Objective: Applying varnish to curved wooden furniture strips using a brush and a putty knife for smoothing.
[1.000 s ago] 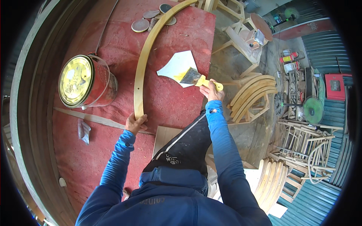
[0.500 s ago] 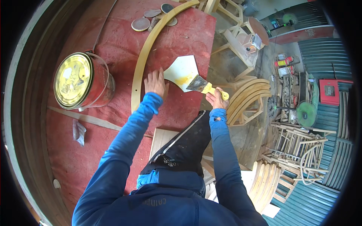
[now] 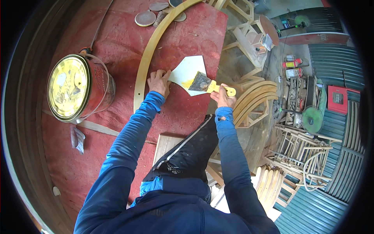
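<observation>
My right hand (image 3: 224, 97) is closed round the yellow handle of a putty knife (image 3: 200, 82). Its wide, dark-stained blade lies against a flat white board (image 3: 187, 67) with angled sides, over a smear of yellow paste. With bent fingers my left hand (image 3: 158, 83) grips the narrow left end of that board. Just left of this hand, a curved wooden piece (image 3: 146, 64) with a small hole near its lower end rests on the red-covered surface (image 3: 128, 41).
A red bucket (image 3: 102, 87) with a yellow-smeared lid and wire handle stands at the left. Round sanding discs (image 3: 145, 18) lie at the far edge. To the right are stacked curved wooden pieces (image 3: 255, 99), wooden frames (image 3: 300, 152) and a green fan (image 3: 313, 119).
The putty knife has slid left, farther over the white board and onto the yellow paste. My left hand's fingers have bent more at the board's end. The whole view has shifted slightly.
</observation>
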Motion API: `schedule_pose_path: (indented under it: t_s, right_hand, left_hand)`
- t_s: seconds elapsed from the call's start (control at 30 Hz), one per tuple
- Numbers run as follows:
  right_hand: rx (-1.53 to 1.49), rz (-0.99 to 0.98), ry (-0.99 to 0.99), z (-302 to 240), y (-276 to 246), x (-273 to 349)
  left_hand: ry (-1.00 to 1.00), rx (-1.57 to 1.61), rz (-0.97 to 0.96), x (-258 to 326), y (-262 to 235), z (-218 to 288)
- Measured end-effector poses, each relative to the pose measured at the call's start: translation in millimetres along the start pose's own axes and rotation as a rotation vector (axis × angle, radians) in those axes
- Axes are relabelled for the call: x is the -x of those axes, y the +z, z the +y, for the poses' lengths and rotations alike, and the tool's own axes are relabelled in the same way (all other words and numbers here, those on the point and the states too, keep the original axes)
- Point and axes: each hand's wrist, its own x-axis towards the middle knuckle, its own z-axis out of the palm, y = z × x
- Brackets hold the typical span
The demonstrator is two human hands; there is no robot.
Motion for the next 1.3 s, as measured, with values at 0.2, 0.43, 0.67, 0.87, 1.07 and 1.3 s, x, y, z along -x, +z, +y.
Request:
schedule_pose_path:
  t_s: [0.2,0.43,0.67,0.87,1.07,1.3]
  right_hand:
    - [-0.13,0.027,0.003,11,7,4]
    - [-0.332,0.178,0.06,45,7,16]
    - [-0.292,0.235,0.005,52,25,27]
    - [-0.499,0.118,-0.102,50,72,32]
    - [-0.218,0.142,0.056,17,-45,4]
    - [-0.123,0.024,-0.064,27,10,10]
  left_hand:
    - [0.004,-0.033,0.024,0,-1,-5]
    - [0.004,-0.029,0.007,-5,3,-3]
    - [0.005,-0.046,-0.002,-6,2,-5]
    - [0.038,-0.016,0.01,-6,5,-11]
    - [0.039,0.031,-0.011,-2,4,-8]
    - [0.015,-0.012,-0.018,-3,0,-7]
